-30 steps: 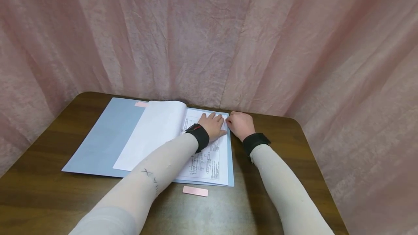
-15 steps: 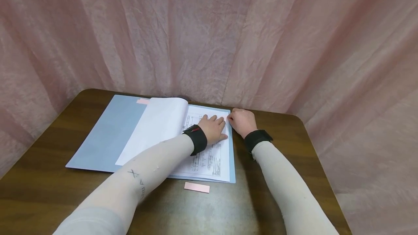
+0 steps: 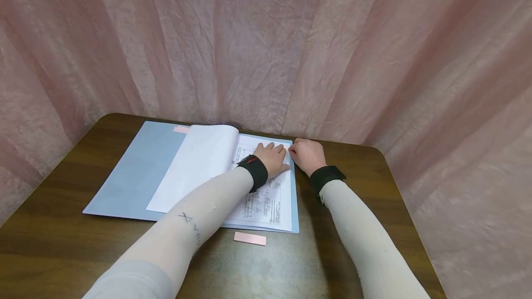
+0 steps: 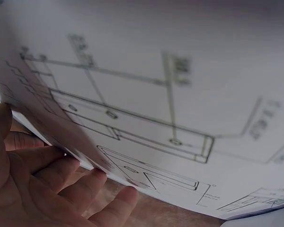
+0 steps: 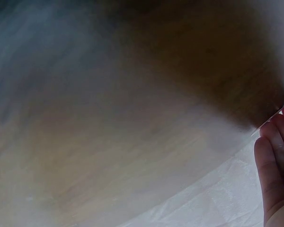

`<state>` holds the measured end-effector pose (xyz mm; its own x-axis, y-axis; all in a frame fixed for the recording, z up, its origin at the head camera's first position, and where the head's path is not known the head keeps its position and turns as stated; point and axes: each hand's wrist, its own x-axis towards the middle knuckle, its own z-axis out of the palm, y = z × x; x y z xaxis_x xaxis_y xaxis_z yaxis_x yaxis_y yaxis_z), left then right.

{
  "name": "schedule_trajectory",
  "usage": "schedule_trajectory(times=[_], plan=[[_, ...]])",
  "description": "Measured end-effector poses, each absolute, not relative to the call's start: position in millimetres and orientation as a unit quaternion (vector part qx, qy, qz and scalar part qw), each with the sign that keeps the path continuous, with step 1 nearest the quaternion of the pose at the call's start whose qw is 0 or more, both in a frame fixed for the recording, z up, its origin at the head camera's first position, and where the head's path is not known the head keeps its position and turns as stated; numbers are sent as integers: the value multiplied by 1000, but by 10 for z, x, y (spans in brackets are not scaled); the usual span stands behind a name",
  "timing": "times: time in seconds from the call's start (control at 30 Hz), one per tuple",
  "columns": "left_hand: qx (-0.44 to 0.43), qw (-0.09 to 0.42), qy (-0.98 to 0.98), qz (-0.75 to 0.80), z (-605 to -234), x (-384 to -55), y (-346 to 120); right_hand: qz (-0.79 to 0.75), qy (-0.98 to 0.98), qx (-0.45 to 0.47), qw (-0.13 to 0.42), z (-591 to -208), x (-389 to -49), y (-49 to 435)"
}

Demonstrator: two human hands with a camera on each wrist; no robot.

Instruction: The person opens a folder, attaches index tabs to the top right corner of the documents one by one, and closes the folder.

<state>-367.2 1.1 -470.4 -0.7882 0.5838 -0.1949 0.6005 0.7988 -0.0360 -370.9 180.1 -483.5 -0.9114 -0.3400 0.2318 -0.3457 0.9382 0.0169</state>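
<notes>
- So, key relation: the white paper sheet printed with thin dark line drawings (image 3: 270,209) has its upper right corner between the two hands, right of centre in the head frame.
- Right hand (image 3: 308,157) sits just right of that corner, so the corner lies to its left; it's the nearer hand to the sheet's right edge.
- Right hand state: fingers curled, tips bunched at the edge. Can't tell whether they pinch paper; the right wrist view only catches fingers at the right side of the frame, by a thin edge.
- Left hand (image 3: 271,159) rests on the sheet's upper part, palm down, fingers spread, pointing to the upper right of the frame.
- Sheet's long axis runs roughly bottom to top of the frame; left forearm crosses it diagonally from lower left.
- Sheet looks: white, flat in the head view, outlined shapes with small holes and dimension-style lines; lettering too blurred to read.
- It lies on an open light-blue folder (image 3: 124,179); narrow blue border shows at right.
- Blank white turned-over page (image 3: 191,174) lies left of it, bowed at the fold.
- Pink rectangular strip (image 3: 250,238) is on the brown wood-grain desk (image 3: 370,179), just below the folder; small pink tab (image 3: 181,129) at the folder's top, upper left.
</notes>
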Motion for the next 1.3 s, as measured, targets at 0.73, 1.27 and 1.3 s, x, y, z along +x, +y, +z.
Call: schedule_trajectory(times=[0.73,1.27,1.3], plan=[[316,75,944,-67,-4635,-3578,-40,32,-976,198,90,-4792,-3638,1789],[364,19,929,-61,-4427,-3135,-277,38,-973,217,65,-4695,-3240,1862],[368,18,928,-58,-4449,-3112,-298,40,-974,215,61,-4691,-3209,1868]])
